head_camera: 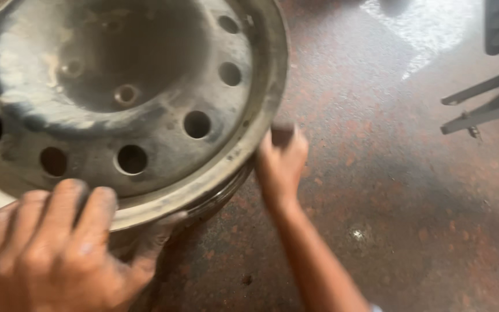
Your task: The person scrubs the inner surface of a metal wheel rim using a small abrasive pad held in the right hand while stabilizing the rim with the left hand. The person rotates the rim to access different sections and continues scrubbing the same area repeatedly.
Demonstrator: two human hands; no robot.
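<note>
Filling the upper left of the frame, a steel wheel rim (pixel 128 98) is seen, grey and scuffed, with a ring of round holes around its dished centre and smaller bolt holes deeper inside. Its outer lip is worn and streaked with grime.

At the lower left, the left hand (pixel 59 248) is laid over the near edge of the rim, with the fingers (pixel 64 202) curled across the lip and the thumb pressed against the underside, so that the rim is clasped firmly between them. The hand is dusted with dirt.

Right of centre, the right hand (pixel 281 164) is held against the rim's outer edge, its forearm running down toward the bottom of the frame. A small dark block (pixel 282 134) is pinched between the fingertips and pressed to the lip; what kind of block it is cannot be told, since it is blurred.

Beneath everything, a reddish-brown speckled floor (pixel 388 190) is spread, with a bright wet-looking patch near the top. At the upper right, a dark metal frame (pixel 486 107) with projecting bars is seen, well apart from both hands.
</note>
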